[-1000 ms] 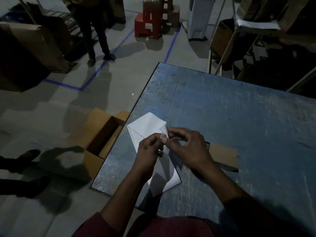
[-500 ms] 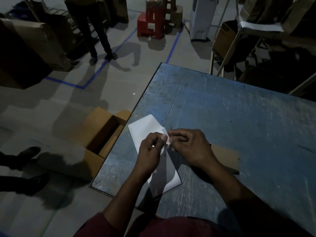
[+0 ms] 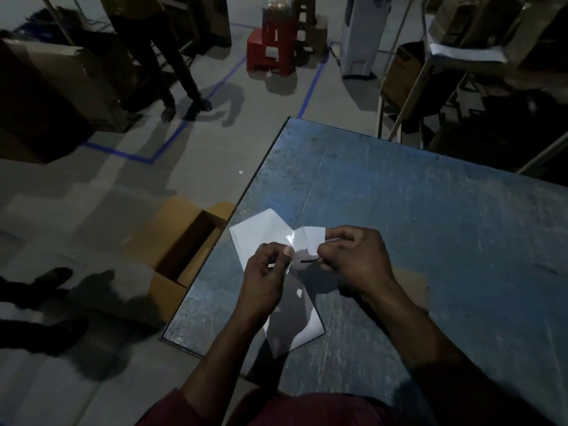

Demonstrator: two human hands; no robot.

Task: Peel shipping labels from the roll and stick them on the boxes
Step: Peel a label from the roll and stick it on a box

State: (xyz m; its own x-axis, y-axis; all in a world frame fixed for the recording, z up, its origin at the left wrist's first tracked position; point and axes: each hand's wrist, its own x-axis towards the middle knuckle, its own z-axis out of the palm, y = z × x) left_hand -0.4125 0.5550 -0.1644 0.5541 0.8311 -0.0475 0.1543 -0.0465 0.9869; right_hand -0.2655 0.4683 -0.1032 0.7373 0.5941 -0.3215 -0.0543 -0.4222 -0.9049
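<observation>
A white label sheet [image 3: 276,241] is held just above the near left corner of the blue table [image 3: 415,216]. Its backing is pinched by the left hand [image 3: 266,279], while a partly lifted label [image 3: 312,241] is pinched by the right hand [image 3: 358,261]. A flat cardboard piece [image 3: 412,281] lies on the table behind the right hand. An open carton [image 3: 184,256] stands on the floor beside the table's left edge.

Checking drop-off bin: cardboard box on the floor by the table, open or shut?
Open. The cardboard box has its flaps folded outward and its dark interior is exposed; contents cannot be told.
</observation>
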